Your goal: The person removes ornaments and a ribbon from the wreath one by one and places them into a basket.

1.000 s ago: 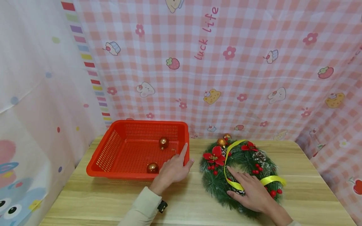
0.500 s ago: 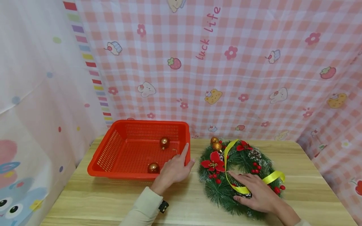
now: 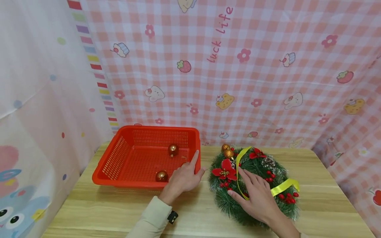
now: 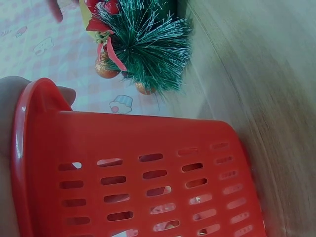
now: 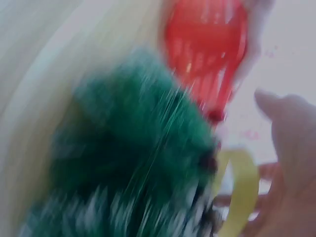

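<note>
My left hand (image 3: 185, 178) rests at the near right corner of a red plastic basket (image 3: 146, 128), index finger straight along its right side and thumb sticking out beyond the rim. Two shiny copper-coloured ball ornaments (image 3: 173, 150) lie inside; the hand covers part of the basket. On the table's right side lies a green Christmas wreath (image 3: 229, 201) with red poinsettias, berries and pinecones. A yellow ribbon (image 3: 284, 187) loops over it. Above the wreath my right hand (image 3: 258, 200) spreads its fingers, partly covering the ribbon. The right wrist view is blurred; whether the fingers touch the wreath cannot be told.
Two gold glitter balls (image 3: 228, 153) sit at the wreath's far left edge. Wood-grain table (image 3: 104, 211) lies under everything. A pink checked cloth (image 3: 190, 82) hangs behind, and a white patterned curtain (image 3: 32, 99) hangs at the left.
The wreath has turned slightly, its gold balls shifting left. My right hand first moved a little right, then back left with its fingers pointing farther away. The left hand stays at the basket.
</note>
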`<state>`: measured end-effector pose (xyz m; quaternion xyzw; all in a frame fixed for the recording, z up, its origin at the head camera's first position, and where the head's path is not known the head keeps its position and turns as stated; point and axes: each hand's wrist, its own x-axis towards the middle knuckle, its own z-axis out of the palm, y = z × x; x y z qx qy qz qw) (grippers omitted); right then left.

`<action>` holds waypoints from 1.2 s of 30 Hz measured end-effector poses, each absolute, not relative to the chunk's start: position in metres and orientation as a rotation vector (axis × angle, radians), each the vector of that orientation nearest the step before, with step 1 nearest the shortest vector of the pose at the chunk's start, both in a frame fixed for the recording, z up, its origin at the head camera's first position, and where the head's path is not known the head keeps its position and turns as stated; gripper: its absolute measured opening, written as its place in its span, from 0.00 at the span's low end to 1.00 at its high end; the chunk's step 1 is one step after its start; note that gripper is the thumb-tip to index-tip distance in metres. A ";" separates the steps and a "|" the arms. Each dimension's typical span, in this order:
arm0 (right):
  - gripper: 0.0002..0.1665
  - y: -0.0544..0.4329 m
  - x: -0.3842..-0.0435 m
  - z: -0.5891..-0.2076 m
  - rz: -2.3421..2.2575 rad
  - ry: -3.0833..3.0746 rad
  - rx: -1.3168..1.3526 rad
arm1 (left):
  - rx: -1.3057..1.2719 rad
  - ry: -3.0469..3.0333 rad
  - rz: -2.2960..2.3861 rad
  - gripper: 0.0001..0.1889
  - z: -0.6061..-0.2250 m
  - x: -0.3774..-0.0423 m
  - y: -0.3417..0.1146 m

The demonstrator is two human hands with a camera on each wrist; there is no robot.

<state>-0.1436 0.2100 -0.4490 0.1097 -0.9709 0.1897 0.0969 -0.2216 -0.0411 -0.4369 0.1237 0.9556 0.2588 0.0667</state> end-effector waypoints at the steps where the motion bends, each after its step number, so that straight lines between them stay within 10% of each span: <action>1: 0.50 0.204 -0.145 -0.448 0.561 -2.890 0.284 | 0.371 2.883 0.781 0.38 -0.437 -0.222 -0.041; 10: 0.51 0.175 -0.155 -0.464 0.358 -3.027 0.036 | 0.379 2.888 0.789 0.38 -0.438 -0.221 -0.040; 36: 0.45 0.231 -0.152 -0.480 0.170 -2.881 0.686 | 0.376 2.882 0.797 0.39 -0.438 -0.222 -0.040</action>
